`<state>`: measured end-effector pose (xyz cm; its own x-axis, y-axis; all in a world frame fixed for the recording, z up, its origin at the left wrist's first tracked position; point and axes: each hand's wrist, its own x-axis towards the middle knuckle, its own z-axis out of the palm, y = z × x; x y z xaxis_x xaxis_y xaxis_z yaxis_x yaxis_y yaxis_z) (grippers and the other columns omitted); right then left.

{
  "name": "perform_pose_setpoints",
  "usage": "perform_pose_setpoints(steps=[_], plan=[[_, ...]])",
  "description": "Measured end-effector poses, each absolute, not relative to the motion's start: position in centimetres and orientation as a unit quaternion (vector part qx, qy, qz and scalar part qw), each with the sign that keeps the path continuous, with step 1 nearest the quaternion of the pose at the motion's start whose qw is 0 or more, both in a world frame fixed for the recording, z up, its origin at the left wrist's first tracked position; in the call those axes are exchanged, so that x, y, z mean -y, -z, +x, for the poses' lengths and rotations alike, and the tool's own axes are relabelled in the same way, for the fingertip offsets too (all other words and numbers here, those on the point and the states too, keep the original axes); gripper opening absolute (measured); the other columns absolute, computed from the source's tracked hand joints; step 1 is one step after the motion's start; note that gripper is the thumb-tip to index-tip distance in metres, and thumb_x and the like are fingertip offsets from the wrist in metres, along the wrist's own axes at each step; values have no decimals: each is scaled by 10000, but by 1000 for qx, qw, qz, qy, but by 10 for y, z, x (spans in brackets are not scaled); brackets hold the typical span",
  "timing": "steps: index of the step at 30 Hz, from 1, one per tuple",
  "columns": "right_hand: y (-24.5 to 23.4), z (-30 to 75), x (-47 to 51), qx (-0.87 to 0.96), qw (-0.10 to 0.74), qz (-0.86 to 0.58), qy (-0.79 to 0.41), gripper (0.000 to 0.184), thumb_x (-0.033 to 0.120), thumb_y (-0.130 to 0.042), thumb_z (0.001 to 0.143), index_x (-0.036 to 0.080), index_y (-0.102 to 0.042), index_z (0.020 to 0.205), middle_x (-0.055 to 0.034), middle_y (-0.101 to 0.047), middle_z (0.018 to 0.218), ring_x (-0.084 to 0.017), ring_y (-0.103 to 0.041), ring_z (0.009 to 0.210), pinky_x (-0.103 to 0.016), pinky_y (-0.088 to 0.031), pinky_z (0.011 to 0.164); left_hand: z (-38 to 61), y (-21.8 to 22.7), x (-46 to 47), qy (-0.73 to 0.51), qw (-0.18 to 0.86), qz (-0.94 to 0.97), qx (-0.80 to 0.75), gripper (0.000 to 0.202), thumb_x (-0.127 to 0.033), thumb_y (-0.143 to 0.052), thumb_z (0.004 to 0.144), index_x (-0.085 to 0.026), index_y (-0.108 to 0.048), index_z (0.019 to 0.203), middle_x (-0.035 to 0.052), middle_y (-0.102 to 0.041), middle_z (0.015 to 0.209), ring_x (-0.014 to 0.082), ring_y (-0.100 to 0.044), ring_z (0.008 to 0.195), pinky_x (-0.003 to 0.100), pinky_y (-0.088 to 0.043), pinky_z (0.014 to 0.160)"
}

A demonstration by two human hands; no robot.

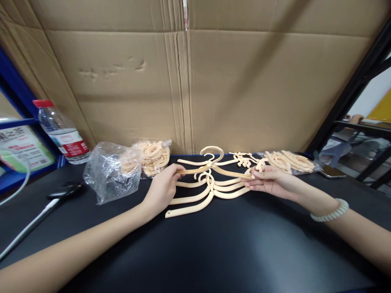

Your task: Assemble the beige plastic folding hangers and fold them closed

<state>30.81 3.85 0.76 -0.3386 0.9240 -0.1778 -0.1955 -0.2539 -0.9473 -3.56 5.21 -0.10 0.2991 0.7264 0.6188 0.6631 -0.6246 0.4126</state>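
A beige clothes hanger (230, 173) is held up over the table, its hook pointing upward. My left hand (161, 185) pinches the tip of its left arm. The tip of its right arm is between the thumb and fingers of my right hand (273, 181). At those right fingertips a small curved beige piece (261, 164) shows; I cannot tell whether it is joined to the hanger. Below and behind lie several more beige hangers (192, 208), overlapping in a row on the black table. A cluster of small beige hooked pieces (243, 158) sits behind my right hand.
Crumpled clear plastic bag (105, 179) and bagged beige parts (152, 156) lie at the left. Another bag of beige parts (293, 160) and a phone (332, 172) are at the right. A red-capped bottle (69, 140) and a cabled black device (65, 189) stand left. Cardboard (244, 89) walls the back.
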Motion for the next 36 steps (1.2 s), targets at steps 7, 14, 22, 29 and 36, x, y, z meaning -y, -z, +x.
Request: perform_pose_setpoints(steps=[7,14,22,29,36], plan=[[-7,308,-39,452,415,-424,-666,204,282,-757,770,168,-588,777,-129,-755,911,-190,-736,793,-287,-591,799,-37,2,-52,-397,36,809,-431,191,-122,-384,874,-199,-551,927,26,-657,834,182,-642,779,305,-512,718],[-5,301,-36,493,448,-427,-611,279,315,-806,717,176,-564,733,-93,-741,843,-191,-730,777,-269,-586,763,-36,2,-52,-398,35,811,-428,193,-129,-378,881,-198,-552,928,26,-663,840,181,-646,778,300,-512,718],[-5,295,-32,519,481,-437,-555,359,393,-838,663,197,-542,712,-65,-727,743,-182,-718,694,-262,-583,675,-36,2,-52,-397,32,813,-425,191,-135,-382,880,-199,-556,927,28,-673,843,187,-652,777,313,-520,720],[-3,295,-35,522,492,-443,-537,344,394,-821,675,188,-547,708,-90,-738,778,-166,-690,635,-284,-575,649,-36,4,-52,-388,30,817,-425,221,-144,-371,901,-195,-574,972,30,-675,832,177,-644,745,299,-514,689],[-1,294,-36,489,505,-434,-564,298,344,-786,733,196,-527,726,-63,-713,763,-174,-698,697,-303,-569,723,-34,1,-46,-360,-5,843,-400,203,-241,-413,953,-169,-568,1064,65,-675,937,188,-640,815,295,-495,714]])
